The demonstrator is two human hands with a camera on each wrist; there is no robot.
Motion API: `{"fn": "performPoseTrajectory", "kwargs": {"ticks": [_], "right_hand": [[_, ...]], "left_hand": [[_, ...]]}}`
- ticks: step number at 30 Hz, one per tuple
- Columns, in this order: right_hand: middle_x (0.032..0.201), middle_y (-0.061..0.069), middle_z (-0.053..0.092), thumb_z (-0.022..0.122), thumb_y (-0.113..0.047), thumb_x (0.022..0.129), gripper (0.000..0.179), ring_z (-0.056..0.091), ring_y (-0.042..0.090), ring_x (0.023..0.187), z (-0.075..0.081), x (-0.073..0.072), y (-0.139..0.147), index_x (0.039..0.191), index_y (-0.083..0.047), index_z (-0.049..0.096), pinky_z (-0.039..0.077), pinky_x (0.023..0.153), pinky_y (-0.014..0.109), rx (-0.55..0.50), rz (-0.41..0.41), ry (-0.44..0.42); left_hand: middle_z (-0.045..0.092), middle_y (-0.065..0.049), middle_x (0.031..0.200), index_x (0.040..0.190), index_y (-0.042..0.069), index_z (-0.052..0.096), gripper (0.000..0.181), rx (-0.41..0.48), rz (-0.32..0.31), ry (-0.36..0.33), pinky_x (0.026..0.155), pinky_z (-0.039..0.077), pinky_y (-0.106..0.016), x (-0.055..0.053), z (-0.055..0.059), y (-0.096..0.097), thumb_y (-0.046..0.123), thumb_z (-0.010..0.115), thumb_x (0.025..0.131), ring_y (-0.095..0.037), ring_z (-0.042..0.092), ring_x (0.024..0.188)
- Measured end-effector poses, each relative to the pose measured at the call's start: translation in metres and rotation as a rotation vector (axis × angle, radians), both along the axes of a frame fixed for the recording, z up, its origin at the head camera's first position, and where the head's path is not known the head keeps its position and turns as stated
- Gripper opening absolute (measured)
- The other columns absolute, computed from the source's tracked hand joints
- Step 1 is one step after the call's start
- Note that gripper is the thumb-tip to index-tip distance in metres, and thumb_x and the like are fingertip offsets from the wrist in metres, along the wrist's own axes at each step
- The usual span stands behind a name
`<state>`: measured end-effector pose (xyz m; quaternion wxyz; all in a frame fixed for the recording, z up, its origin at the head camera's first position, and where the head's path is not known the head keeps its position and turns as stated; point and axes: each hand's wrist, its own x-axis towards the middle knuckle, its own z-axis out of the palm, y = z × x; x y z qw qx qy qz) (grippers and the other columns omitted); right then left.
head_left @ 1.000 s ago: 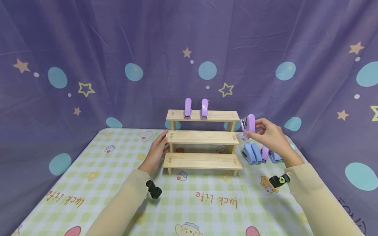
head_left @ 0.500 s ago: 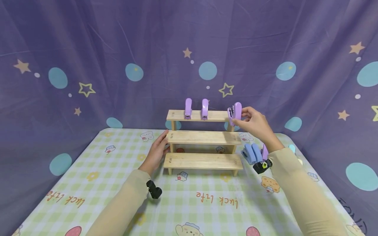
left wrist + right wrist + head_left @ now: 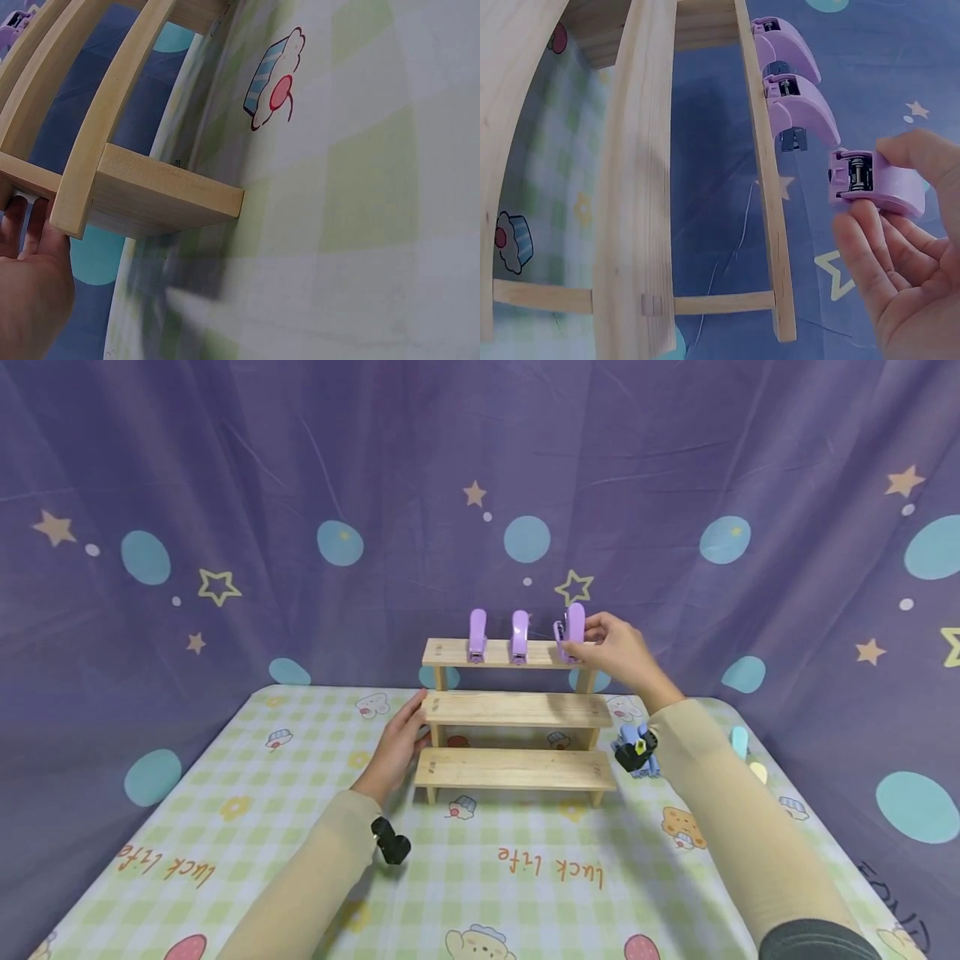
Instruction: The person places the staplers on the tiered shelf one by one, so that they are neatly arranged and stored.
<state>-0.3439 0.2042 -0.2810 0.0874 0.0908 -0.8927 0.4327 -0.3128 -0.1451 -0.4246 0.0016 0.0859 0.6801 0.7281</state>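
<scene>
In the head view my right hand (image 3: 621, 653) pinches a purple stapler (image 3: 574, 628) between thumb and fingers, tilted, at the right end of the top tier. The right wrist view shows this stapler (image 3: 870, 180) side-on, a small gap between it and the top board. Two more purple staplers, the left one (image 3: 477, 635) and the middle one (image 3: 520, 637), stand upright on the top board. My left hand (image 3: 393, 752) holds the left end of the three-tier wooden display stand (image 3: 517, 768) near its middle board; fingertips (image 3: 34, 225) reach in at its side frame.
Blue staplers (image 3: 637, 747) lie on the table right of the stand, partly behind my right wrist camera (image 3: 636, 752). A turquoise item (image 3: 739, 742) and a pale yellow one (image 3: 759, 771) sit farther right. A purple curtain (image 3: 480, 443) hangs behind the checked tablecloth (image 3: 517, 918).
My right hand has carried the purple stapler left and up, from beside the stand to the right end of its top board. The left hand has stayed on the stand.
</scene>
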Motion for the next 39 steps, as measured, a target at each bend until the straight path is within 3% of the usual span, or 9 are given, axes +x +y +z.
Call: {"fn": "performPoseTrajectory", "kwargs": {"ticks": [6,16,23,39], "right_hand": [[0.115,0.017,0.066,0.078,-0.032,0.088,0.054,0.067,0.029,0.095,-0.001,-0.01,-0.007,0.124,0.001,0.056,0.06,0.082,0.038,-0.053,0.025,-0.051],[0.114,0.016,0.066,0.078,-0.031,0.088,0.051,0.066,0.028,0.096,-0.008,-0.021,-0.007,0.122,0.002,0.058,0.059,0.083,0.035,-0.014,-0.014,-0.076],[0.116,0.018,0.065,0.078,-0.029,0.089,0.052,0.068,0.029,0.096,-0.009,-0.023,-0.009,0.124,0.003,0.058,0.06,0.083,0.037,-0.064,-0.011,-0.097],[0.119,0.016,0.064,0.076,-0.034,0.091,0.056,0.066,0.03,0.101,-0.01,-0.023,-0.014,0.13,0.001,0.057,0.058,0.088,0.038,-0.04,-0.021,-0.117]], "left_hand": [[0.03,-0.006,0.16,0.16,0.022,0.029,0.05,0.004,-0.004,-0.005,0.115,0.034,-0.046,0.0,0.0,0.001,0.028,0.039,0.111,-0.027,0.037,0.14],[0.029,-0.007,0.161,0.16,0.021,0.029,0.051,0.007,0.002,-0.004,0.115,0.035,-0.045,-0.001,-0.002,0.002,0.026,0.04,0.111,-0.028,0.037,0.141],[0.029,-0.006,0.161,0.16,0.023,0.028,0.051,-0.011,-0.003,-0.002,0.114,0.037,-0.043,-0.002,-0.002,0.002,0.028,0.04,0.111,-0.028,0.038,0.141],[0.029,-0.008,0.161,0.16,0.021,0.027,0.051,0.008,-0.007,0.011,0.116,0.034,-0.045,-0.001,-0.001,0.001,0.027,0.039,0.111,-0.028,0.036,0.141]]}}
